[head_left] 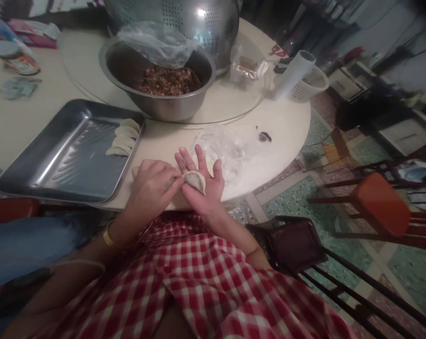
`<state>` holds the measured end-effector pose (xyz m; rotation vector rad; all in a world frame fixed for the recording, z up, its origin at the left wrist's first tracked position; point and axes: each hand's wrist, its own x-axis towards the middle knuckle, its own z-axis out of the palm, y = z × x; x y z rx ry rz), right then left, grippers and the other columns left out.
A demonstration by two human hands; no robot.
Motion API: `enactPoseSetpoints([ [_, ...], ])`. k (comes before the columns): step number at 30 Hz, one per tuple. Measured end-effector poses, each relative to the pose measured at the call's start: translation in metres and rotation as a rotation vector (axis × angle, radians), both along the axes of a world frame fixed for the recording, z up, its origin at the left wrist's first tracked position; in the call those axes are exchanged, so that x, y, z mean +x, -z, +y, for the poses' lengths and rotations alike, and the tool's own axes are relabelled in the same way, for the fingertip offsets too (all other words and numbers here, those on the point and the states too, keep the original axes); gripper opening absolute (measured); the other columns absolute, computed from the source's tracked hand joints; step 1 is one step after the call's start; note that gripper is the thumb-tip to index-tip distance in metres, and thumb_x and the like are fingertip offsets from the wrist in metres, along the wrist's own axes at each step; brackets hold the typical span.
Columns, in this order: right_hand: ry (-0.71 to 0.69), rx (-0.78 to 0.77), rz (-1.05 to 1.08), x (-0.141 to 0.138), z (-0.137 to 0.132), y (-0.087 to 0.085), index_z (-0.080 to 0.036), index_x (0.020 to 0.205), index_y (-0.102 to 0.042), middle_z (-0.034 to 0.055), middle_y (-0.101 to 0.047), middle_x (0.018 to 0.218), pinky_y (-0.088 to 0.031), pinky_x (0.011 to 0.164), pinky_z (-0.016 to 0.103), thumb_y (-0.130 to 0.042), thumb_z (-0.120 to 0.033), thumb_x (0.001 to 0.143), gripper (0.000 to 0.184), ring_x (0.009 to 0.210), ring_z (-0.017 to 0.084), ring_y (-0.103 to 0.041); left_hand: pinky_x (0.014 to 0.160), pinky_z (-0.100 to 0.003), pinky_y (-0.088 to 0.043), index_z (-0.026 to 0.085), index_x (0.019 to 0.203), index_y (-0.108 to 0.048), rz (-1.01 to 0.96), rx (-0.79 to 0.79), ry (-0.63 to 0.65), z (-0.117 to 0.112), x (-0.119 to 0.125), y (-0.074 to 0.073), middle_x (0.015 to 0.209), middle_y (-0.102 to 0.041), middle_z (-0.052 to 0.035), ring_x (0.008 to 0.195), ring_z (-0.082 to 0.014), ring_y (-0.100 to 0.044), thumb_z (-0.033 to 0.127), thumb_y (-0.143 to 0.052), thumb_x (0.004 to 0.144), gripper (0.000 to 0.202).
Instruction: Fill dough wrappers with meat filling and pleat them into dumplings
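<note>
A pale half-moon dumpling (194,181) rests on the upturned palm of my right hand (210,193), whose fingers are spread. From the left, my left hand (152,185) pinches the dumpling's left end between thumb and fingertips; its other fingers are curled. Both hands are above the near edge of the table. Several finished dumplings (123,137) lie in a row along the right side of a metal tray (68,174) to the left. Beyond the hands, a steel bowl (163,106) contains dark chopped filling (170,81).
Behind the bowl stands a large perforated colander (206,23). Clear plastic (159,42) drapes over the bowl's rim, and a crumpled plastic bag (230,150) lies past my right hand. A white basket (310,84) sits at the table's right edge. Chairs (294,245) stand to the right.
</note>
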<state>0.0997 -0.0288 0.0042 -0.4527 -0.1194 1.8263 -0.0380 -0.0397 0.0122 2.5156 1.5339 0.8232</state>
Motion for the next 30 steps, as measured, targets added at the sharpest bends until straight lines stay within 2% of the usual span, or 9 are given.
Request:
enactPoseSetpoints([
  [5,0.006,0.010,0.002,0.000,0.000,0.001,-0.030,0.126,-0.055,0.0049,-0.067,0.123,-0.041,0.108,0.048,-0.028,-0.063,0.092,0.055,0.120,0.019,-0.060,0.078,-0.045,-0.040,0.023,0.081,-0.065,-0.003,-0.003,-0.019,-0.001,0.001,0.002,0.086,-0.069,-0.0063,0.087,-0.0260,-0.056,0.038,-0.050,0.097,0.027],
  [10,-0.002,0.019,-0.007,0.002,0.001,0.002,-0.030,0.127,-0.055,0.0051,-0.066,0.126,-0.042,0.106,0.047,-0.028,-0.063,0.092,0.055,0.119,0.020,-0.060,0.081,-0.045,-0.043,0.024,0.105,-0.067,-0.027,-0.051,0.030,-0.002,-0.005,0.003,0.093,-0.068,-0.0080,0.092,-0.0267,-0.056,0.043,-0.049,0.097,0.028],
  [14,-0.012,0.023,0.020,0.002,0.001,0.003,-0.031,0.124,-0.057,0.0041,-0.067,0.122,-0.041,0.107,0.047,-0.028,-0.063,0.091,0.054,0.117,0.020,-0.061,0.078,-0.045,-0.042,0.025,0.092,-0.069,-0.037,-0.062,0.032,-0.002,-0.006,0.003,0.090,-0.068,-0.0077,0.089,-0.0268,-0.055,0.040,-0.048,0.097,0.027],
  [17,-0.021,0.029,0.032,0.002,0.002,0.003,-0.032,0.122,-0.058,0.0029,-0.067,0.122,-0.040,0.109,0.047,-0.027,-0.063,0.092,0.054,0.116,0.019,-0.062,0.082,-0.045,-0.043,0.024,0.086,-0.068,-0.076,-0.068,0.022,-0.002,-0.005,0.002,0.088,-0.066,-0.0070,0.090,-0.0259,-0.055,0.041,-0.050,0.096,0.027],
  [26,-0.020,-0.003,-0.002,0.002,0.003,0.001,-0.031,0.125,-0.056,0.0037,-0.066,0.125,-0.040,0.108,0.049,-0.028,-0.063,0.091,0.054,0.120,0.019,-0.060,0.083,-0.043,-0.042,0.022,0.081,-0.064,-0.078,-0.089,0.078,0.003,-0.005,0.007,0.089,-0.069,-0.0056,0.085,-0.0220,-0.058,0.039,-0.047,0.098,0.029],
  [30,-0.020,-0.003,-0.013,0.003,0.004,0.001,-0.031,0.127,-0.055,0.0044,-0.065,0.127,-0.042,0.106,0.050,-0.029,-0.063,0.091,0.054,0.121,0.021,-0.059,0.081,-0.042,-0.041,0.025,0.088,-0.070,-0.058,-0.048,0.018,0.002,-0.010,0.004,0.085,-0.068,-0.0054,0.085,-0.0241,-0.056,0.049,-0.053,0.095,0.031],
])
